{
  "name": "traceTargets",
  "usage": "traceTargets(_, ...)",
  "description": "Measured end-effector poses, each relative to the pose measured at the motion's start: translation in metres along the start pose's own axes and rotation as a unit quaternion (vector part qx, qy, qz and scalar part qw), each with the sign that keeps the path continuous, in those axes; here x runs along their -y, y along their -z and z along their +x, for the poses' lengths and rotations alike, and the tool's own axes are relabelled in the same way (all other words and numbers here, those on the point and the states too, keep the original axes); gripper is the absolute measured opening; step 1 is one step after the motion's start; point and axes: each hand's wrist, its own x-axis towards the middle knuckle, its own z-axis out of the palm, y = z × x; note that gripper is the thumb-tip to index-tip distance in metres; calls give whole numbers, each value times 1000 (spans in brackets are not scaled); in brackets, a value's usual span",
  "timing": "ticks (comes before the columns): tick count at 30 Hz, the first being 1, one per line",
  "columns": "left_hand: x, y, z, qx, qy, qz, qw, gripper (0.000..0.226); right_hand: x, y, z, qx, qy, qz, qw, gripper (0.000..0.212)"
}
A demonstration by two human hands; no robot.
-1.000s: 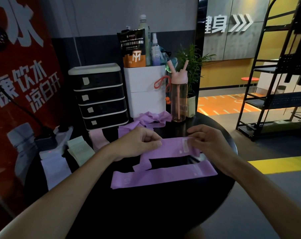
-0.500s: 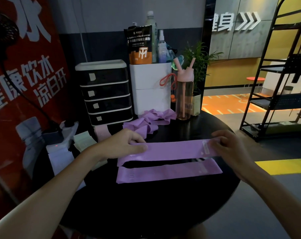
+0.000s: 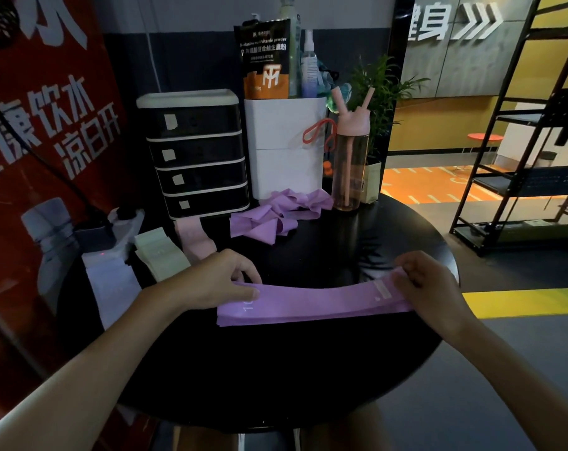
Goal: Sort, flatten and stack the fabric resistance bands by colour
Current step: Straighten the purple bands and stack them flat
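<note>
Item: long flat purple fabric resistance band [image 3: 312, 302], front-centre on the round black desk [image 3: 276, 369]. My left hand [image 3: 217, 281] pinches one end and my right hand [image 3: 429, 284] the other, held wide apart, evidently to lay it taut and square on the purple layer beneath. Unsorted: crumpled purple bands [image 3: 276, 213] behind. Stacked at left: pale green bands [image 3: 160, 255], pink bands [image 3: 194, 239].

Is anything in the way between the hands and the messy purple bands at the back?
No, nothing visible. Only bare black table lies between the left hand, the right hand and the crumpled purple heap. The pink bottle stands beside the heap, not in front. Both hands pinch the flat purple band.
</note>
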Motion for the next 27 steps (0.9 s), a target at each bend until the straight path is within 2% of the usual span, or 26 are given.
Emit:
traceTargets(5, 2, -9, 3, 3, 0, 34, 999, 9, 2, 0, -4, -2, 19, -39, 999, 18)
traceTargets(10, 3, -15, 3, 14, 3, 110, 994, 11, -3, 1, -5, 27, 42, -98, 994, 20)
traceTargets(13, 4, -17, -3, 0, -12, 221, 975, 31, -14, 6, -2, 57, 65, -206, 975, 15)
traceTargets(14, 4, -17, -5, 3, -21, 235, 972, 39, -16, 11, -2, 82, 63, -214, 971, 20)
traceTargets(18, 11, -24, -11, 53, -65, 181, 980, 58, -24, 26, -1, 184, 99, -192, 959, 39)
traceTargets(23, 23, -30, -12, 4, -87, 155, 984, 42, -18, 26, -2, 188, 103, -189, 958, 26)
traceTargets(27, 23, -33, -12, -17, -84, 163, 983, 50, -21, 22, 3, 181, 103, -200, 957, 21)
